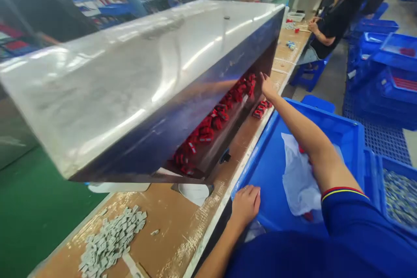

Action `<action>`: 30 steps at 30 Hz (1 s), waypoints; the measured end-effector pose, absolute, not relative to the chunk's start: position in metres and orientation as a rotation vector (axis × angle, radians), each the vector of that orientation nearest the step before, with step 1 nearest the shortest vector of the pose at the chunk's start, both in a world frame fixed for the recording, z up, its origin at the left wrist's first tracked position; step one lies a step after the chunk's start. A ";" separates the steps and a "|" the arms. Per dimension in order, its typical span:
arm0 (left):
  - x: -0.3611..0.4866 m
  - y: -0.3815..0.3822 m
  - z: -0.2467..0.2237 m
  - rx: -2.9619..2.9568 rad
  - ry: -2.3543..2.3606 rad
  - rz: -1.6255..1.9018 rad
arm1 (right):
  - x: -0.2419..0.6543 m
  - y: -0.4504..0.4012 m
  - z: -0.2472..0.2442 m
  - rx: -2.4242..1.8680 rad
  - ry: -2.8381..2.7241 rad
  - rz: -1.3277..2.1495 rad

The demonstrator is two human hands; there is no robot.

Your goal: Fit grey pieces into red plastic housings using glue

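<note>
My left hand (246,204) is closed, its fingers curled at the near rim of a large blue bin (263,173). My right hand (269,86) reaches to the far end of a big metal hood (130,78), beside its lower edge. Its fingers are bunched, and what they hold is hidden. Red pieces (206,132) lie heaped along the hood's open underside. More red pieces (260,108) sit on the table edge just below my right hand. White cloth or plastic (299,178) lies inside the bin, under my right arm.
Grey pieces (112,241) are piled on the brown table (169,230). A person in black (332,21) sits farther along the bench. Stacked blue crates (394,65) stand at right, and a crate of small pieces (400,195) is at lower right.
</note>
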State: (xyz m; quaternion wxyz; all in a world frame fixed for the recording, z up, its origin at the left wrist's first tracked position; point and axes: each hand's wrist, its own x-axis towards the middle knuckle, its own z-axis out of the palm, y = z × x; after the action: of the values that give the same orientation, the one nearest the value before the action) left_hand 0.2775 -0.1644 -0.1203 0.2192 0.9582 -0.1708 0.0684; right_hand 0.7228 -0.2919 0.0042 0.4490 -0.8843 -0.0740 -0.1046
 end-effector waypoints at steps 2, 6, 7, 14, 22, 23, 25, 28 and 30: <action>0.279 -0.162 -0.119 2.632 -0.504 0.106 | 0.686 -0.346 0.004 -2.315 -0.222 -0.160; 0.284 -0.160 -0.115 2.617 -0.553 -0.042 | 0.578 -0.456 -0.009 -2.653 -0.055 0.133; 0.285 -0.160 -0.113 2.624 -0.560 -0.072 | 0.547 -0.476 -0.017 -2.722 0.038 0.206; 0.285 -0.159 -0.101 2.706 -0.598 -0.240 | 0.394 -0.509 -0.093 -2.928 0.491 0.542; 0.283 -0.239 -0.092 2.451 -1.186 -0.586 | 0.392 -0.493 -0.131 -2.963 0.613 0.342; 0.280 -0.260 -0.093 2.406 -1.265 -0.627 | 0.393 -0.493 -0.133 -2.957 0.638 0.322; 0.272 -0.301 -0.096 2.394 -1.336 -0.661 | 0.395 -0.493 -0.134 -2.939 0.683 0.274; 0.262 -0.348 -0.102 2.499 -1.263 -0.643 | 0.395 -0.493 -0.126 -2.899 0.716 0.189; 0.262 -0.370 -0.109 2.607 -1.117 -0.654 | 0.395 -0.496 -0.115 -2.870 0.733 0.121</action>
State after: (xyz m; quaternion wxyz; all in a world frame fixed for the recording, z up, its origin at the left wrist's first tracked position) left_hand 0.2617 -0.3699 -0.1086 0.1153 0.8898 -0.3811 -0.2230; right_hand 0.3952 -0.4963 -0.1149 0.0885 -0.9643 0.2462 0.0406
